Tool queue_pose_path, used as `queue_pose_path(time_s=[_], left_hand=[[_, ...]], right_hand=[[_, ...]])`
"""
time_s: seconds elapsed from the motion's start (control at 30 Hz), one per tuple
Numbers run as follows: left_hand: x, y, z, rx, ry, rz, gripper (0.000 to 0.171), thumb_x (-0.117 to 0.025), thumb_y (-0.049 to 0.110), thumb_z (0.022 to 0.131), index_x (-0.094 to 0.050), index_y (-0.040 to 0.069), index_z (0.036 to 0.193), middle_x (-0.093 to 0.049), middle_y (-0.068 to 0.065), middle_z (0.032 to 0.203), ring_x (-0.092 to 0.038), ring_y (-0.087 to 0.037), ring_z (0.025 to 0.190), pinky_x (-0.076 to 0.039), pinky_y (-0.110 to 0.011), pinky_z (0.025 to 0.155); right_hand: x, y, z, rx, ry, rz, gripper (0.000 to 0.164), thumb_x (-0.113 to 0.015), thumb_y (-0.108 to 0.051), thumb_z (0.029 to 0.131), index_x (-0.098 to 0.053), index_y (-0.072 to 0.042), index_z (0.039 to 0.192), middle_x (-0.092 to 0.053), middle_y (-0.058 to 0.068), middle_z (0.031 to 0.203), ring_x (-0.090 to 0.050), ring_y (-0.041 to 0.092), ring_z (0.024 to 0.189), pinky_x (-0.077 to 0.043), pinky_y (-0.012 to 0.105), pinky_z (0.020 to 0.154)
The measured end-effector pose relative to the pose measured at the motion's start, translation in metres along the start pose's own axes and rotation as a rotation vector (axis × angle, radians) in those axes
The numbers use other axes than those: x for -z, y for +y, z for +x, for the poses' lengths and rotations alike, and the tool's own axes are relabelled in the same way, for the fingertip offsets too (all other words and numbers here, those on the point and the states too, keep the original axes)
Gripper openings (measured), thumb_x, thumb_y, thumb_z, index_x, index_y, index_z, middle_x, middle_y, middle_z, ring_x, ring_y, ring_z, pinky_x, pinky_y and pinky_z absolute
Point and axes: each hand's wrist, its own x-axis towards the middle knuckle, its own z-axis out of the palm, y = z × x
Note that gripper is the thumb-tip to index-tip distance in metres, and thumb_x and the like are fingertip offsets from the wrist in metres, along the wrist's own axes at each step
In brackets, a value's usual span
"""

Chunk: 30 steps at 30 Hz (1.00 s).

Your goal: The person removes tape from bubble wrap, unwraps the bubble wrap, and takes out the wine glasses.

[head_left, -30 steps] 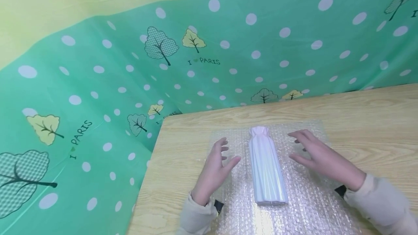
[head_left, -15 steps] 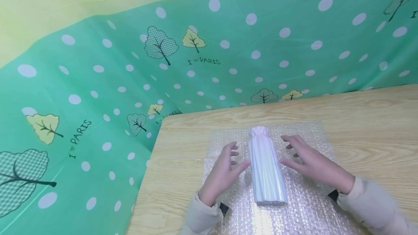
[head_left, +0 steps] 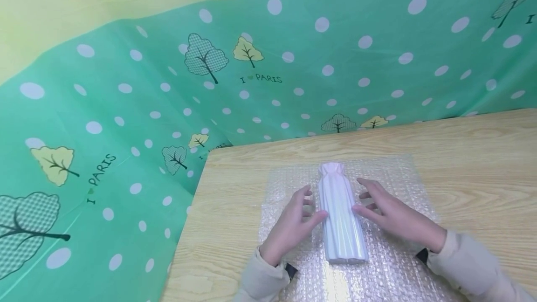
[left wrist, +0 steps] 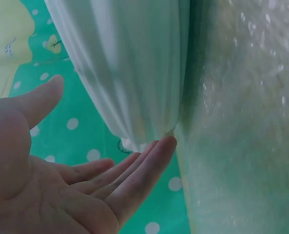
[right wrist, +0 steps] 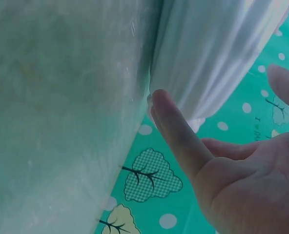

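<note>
A pale vase with pleated sides, pinkish at its narrow neck and bluish toward the base, lies on its side on a sheet of bubble wrap. My left hand is at its left side, thumb tip overlapping the vase's edge in the head view. On the other side my right hand has its thumb right at the vase's edge. Both hands have fingers spread and relaxed, with neither gripping. In the left wrist view the vase stands between thumb and fingers; the right wrist view shows the vase close to the fingertips.
The bubble wrap lies flat on a light wooden table. A green dotted cloth printed with trees hangs behind the table and along its left side. Pale sleeves with black wrist straps cover my forearms.
Both hands have moved inward toward the vase from either side, the left going right and the right going left. The vase and bubble wrap have stayed in place.
</note>
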Motion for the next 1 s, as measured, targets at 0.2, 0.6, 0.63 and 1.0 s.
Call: queue_pose_path(time_s=[0.2,0.6,0.63,1.0], left_hand=[[-0.005,0.001,0.001,0.000,-0.042,-0.026,0.085,-0.065,0.055,0.089,-0.024,0.023,0.157,-0.051,-0.009,0.142,-0.064,-0.023,0.111,-0.058,-0.026,0.084],[-0.008,-0.002,0.004,-0.096,-0.114,0.016,0.080,-0.064,0.050,0.092,-0.025,0.024,0.157,-0.043,-0.007,0.149,-0.064,-0.017,0.108,-0.057,-0.018,0.082],[-0.008,-0.002,0.004,-0.095,-0.116,0.023,0.080,-0.063,0.050,0.093,-0.026,0.022,0.157,-0.043,-0.008,0.148,-0.064,-0.017,0.108,-0.057,-0.018,0.083],[-0.009,-0.002,0.004,-0.085,-0.121,0.026,0.082,-0.064,0.049,0.091,-0.027,0.017,0.157,-0.043,-0.008,0.148,-0.061,-0.023,0.117,-0.055,-0.018,0.087]], right_hand=[[-0.007,-0.003,0.001,-0.029,-0.029,0.022,0.075,-0.052,-0.043,0.102,-0.020,-0.003,0.156,-0.049,0.024,0.137,-0.058,0.037,0.118,-0.056,0.053,0.089],[-0.013,-0.003,0.001,0.001,-0.078,0.038,0.075,-0.052,-0.044,0.102,-0.020,-0.002,0.156,-0.047,0.022,0.140,-0.058,0.033,0.119,-0.058,0.040,0.087],[-0.013,-0.003,0.001,0.003,-0.081,0.037,0.074,-0.052,-0.043,0.102,-0.020,-0.002,0.156,-0.047,0.022,0.141,-0.058,0.033,0.119,-0.059,0.039,0.087],[-0.013,-0.005,0.000,0.029,-0.113,0.116,0.071,-0.051,-0.033,0.104,-0.014,-0.004,0.157,-0.032,0.028,0.148,-0.056,0.037,0.118,-0.059,0.034,0.083]])
